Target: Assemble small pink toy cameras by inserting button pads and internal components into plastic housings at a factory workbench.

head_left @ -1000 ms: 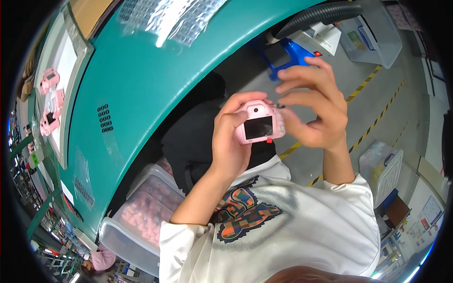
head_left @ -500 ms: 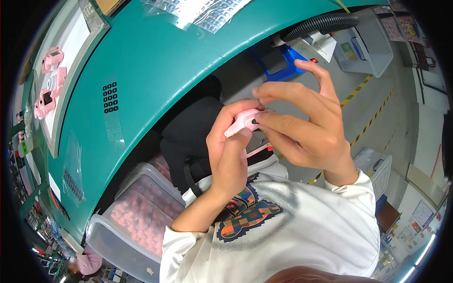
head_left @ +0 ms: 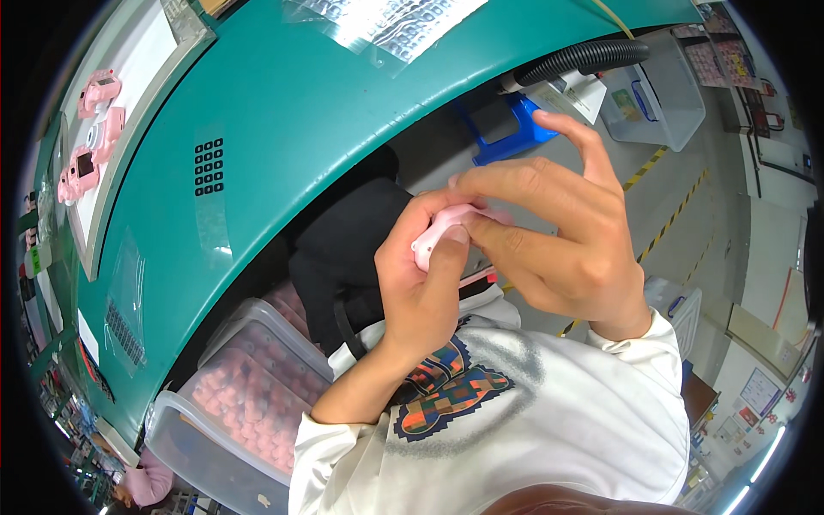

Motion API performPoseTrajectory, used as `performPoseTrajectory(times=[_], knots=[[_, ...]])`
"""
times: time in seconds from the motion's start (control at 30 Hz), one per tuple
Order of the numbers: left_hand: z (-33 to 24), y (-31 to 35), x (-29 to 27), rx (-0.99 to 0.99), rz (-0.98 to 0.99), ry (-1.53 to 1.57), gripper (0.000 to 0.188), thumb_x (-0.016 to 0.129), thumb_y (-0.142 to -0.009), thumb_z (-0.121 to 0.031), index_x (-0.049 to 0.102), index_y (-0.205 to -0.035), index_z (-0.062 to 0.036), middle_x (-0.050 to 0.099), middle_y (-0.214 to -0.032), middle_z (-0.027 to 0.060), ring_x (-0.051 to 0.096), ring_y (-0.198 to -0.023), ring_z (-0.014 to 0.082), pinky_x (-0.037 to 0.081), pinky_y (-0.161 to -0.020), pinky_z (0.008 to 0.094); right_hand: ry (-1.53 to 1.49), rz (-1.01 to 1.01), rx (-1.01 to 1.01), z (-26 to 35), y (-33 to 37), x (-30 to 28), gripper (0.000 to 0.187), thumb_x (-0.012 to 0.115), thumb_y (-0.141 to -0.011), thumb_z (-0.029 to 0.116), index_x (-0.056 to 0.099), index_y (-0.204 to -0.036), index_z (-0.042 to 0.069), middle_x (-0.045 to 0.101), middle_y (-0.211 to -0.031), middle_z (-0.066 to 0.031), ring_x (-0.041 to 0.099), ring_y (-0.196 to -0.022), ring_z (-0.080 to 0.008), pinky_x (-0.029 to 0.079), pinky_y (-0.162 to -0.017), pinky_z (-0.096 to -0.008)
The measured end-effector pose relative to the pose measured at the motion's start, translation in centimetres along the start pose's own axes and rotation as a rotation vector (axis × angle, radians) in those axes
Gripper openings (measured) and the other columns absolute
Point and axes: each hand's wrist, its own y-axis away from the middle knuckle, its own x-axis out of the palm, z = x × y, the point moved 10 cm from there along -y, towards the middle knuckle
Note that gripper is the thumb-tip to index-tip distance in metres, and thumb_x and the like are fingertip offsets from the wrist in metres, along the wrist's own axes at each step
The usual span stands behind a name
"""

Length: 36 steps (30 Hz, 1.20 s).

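A small pink toy camera [head_left: 439,230] is in my left hand [head_left: 419,270], its rounded edge showing between thumb and curled fingers. Thumb and forefinger of my right hand [head_left: 558,232] press against the camera's right side, while its other fingers are raised and bent. These fingers cover much of the camera, so I cannot see what lies under their tips. Both hands are above my lap, off the table's edge. A narrow pink strap [head_left: 476,276] shows below the hands.
The green table [head_left: 283,129] bears a grid of small black squares [head_left: 209,167] and clear bubble sheets [head_left: 390,26]. Several pink toy cameras [head_left: 105,136] stand on a white shelf. At my left is a clear bin [head_left: 193,442] of pink parts. Beyond are a blue stool [head_left: 515,133] and black hose [head_left: 592,58].
The camera has turned in my left hand. A dark spot on it, visible at my right fingertip before, is now hidden. My right fingers have closed in on it.
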Motion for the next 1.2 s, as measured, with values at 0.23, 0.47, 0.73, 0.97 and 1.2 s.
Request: performPoseTrajectory(times=[0.23, 0.47, 0.73, 0.97, 1.2], knots=[[-0.6, 0.3, -0.4, 0.067, 0.022, 0.074, 0.040, 0.051, -0.085, 0.001, 0.057, -0.125, 0.0033, 0.068, -0.114, 0.0168, 0.066, -0.095, 0.0215, 0.053, -0.085, 0.0300, -0.374, 0.069, 0.159, -1.7, 0.3, 1.4, 0.010, 0.081, -0.066, 0.008, 0.077, -0.075, 0.006, 0.076, -0.101, -0.0107, 0.067, -0.088, -0.0202, 0.041, -0.109, -0.0506], [-0.9, 0.8, -0.8, 0.056, -0.011, 0.287, 0.037, 0.054, -0.084, -0.001, 0.057, -0.121, 0.0035, 0.067, -0.112, 0.0171, 0.065, -0.094, 0.0208, 0.053, -0.087, 0.0302, -0.630, 0.001, 0.173, -1.8, 0.7, 2.1, 0.020, 0.076, -0.065, 0.010, 0.076, -0.084, 0.003, 0.073, -0.104, -0.0187, 0.066, -0.093, -0.0247, 0.041, -0.108, -0.0475], [-1.4, 0.8, -1.1, 0.113, -0.032, 0.241, 0.036, 0.057, -0.084, -0.002, 0.057, -0.120, 0.0037, 0.067, -0.110, 0.0159, 0.064, -0.094, 0.0195, 0.053, -0.086, 0.0294, -0.878, -0.231, 0.233, -1.9, 1.6, 3.2, 0.026, 0.061, -0.068, -0.001, 0.072, -0.092, -0.001, 0.066, -0.107, -0.0203, 0.060, -0.084, -0.0249, 0.050, -0.079, -0.0324], [-1.8, 1.1, -1.1, 0.118, -0.030, 0.220, 0.036, 0.061, -0.084, -0.003, 0.058, -0.120, 0.0039, 0.066, -0.109, 0.0147, 0.062, -0.092, 0.0180, 0.052, -0.083, 0.0280, -0.866, -0.254, 0.181, -1.5, 1.7, 3.5, 0.024, 0.060, -0.069, -0.001, 0.070, -0.090, -0.001, 0.065, -0.107, -0.0205, 0.058, -0.081, -0.0238, 0.049, -0.071, -0.0291], [-1.7, 1.3, -1.5, 0.139, 0.002, 0.103, 0.036, 0.063, -0.085, -0.004, 0.059, -0.120, 0.0034, 0.066, -0.107, 0.0137, 0.060, -0.089, 0.0167, 0.051, -0.081, 0.0266, -0.890, -0.257, 0.191, -1.4, 1.5, 3.5, 0.022, 0.060, -0.069, -0.001, 0.070, -0.089, 0.000, 0.065, -0.105, -0.0189, 0.056, -0.079, -0.0230, 0.048, -0.070, -0.0290]])
